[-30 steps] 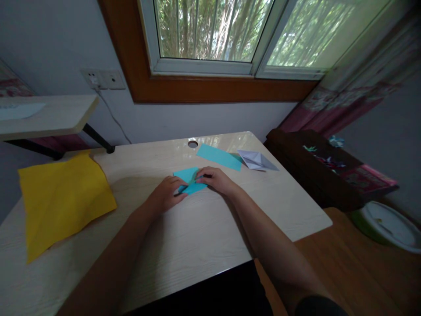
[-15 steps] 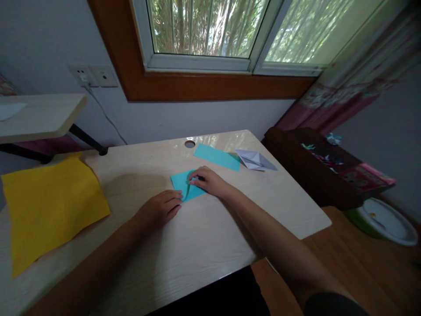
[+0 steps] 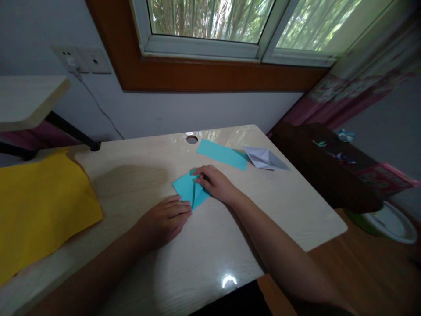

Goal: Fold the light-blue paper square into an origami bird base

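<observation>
- Folded turquoise paper [image 3: 190, 189]: small piece, lying flat on the pale wood-grain tabletop [image 3: 210, 245], near its middle and toward the far half; a crease runs down its centre.
- Right hand [image 3: 215, 183]: rests on the right edge of the folded turquoise paper, fingertips pressing the fold line; grip not closed around anything, fingers curled down onto the sheet.
- Left hand [image 3: 166, 218]: lies palm-down on the tabletop, fingers extended and released, their tips touching the near corner of the folded turquoise paper; nothing grasped.
- Turquoise strip [image 3: 222, 154]: a flat rectangular sheet of the same colour, just beyond the right hand, apart from the folded piece.
- White folded paper [image 3: 267, 159]: a pointed folded shape at the far right of the tabletop, its left tip touching or overlapping the turquoise strip; which of the two cannot be told.
- Cable hole [image 3: 191, 139]: round opening in the tabletop near the far edge, just left of the strip.
- Yellow sheet [image 3: 39, 206]: large, lying at the left end of the tabletop, well apart from both hands.
- Raised shelf [image 3: 26, 101]: pale board on a dark bracket, above the far left corner.
- Wall socket [image 3: 82, 59]: a cord hangs down from it, behind the tabletop.
- Window [image 3: 230, 22]: wood-framed, greenery outside.
- Dark cabinet [image 3: 329, 171]: right of the tabletop, small coloured items on top, too small to identify.
- Nothing lies between the hands and the folded paper.
</observation>
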The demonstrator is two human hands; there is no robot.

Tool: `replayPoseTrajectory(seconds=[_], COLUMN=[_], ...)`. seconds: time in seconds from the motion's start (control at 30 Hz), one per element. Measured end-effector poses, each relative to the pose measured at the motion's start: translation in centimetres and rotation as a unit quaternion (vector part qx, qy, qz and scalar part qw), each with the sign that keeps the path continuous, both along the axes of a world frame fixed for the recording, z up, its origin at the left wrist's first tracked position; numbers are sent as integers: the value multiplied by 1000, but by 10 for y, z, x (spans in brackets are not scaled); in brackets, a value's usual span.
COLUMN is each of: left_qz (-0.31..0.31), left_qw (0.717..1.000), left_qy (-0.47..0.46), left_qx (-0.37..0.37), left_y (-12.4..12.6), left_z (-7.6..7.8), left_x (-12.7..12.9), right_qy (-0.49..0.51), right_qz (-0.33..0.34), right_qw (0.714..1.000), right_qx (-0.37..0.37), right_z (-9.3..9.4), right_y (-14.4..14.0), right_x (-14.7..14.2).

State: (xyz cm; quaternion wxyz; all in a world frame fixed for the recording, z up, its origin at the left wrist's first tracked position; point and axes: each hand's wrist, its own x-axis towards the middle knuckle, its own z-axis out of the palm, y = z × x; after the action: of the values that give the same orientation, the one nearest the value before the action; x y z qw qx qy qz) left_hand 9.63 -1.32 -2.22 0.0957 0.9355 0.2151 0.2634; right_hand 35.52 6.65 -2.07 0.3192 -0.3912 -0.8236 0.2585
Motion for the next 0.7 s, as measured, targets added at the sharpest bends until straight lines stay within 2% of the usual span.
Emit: replayPoseTrajectory(seconds=[0.13,0.27,0.5,0.7], left_qz=[-19,-19,-4,8], left_qw=[1000,1000,997,997], left_qy=[13,23,71,79], left_qx=[-9,-6,-6,0], left_y=[-7,-9,-11,-12], left_z=[1,2,8,11], left_x=[5,7,13,17], right_qy=[16,2,-16,-34], right_qz=[52,72,67,52], right_qw=[998,997,997,998], right_qx=[-39,-30,-33,-5], right_z=[3,8,10,9], right_y=[-1,0,-1,0], right_x=[6,7,8,9])
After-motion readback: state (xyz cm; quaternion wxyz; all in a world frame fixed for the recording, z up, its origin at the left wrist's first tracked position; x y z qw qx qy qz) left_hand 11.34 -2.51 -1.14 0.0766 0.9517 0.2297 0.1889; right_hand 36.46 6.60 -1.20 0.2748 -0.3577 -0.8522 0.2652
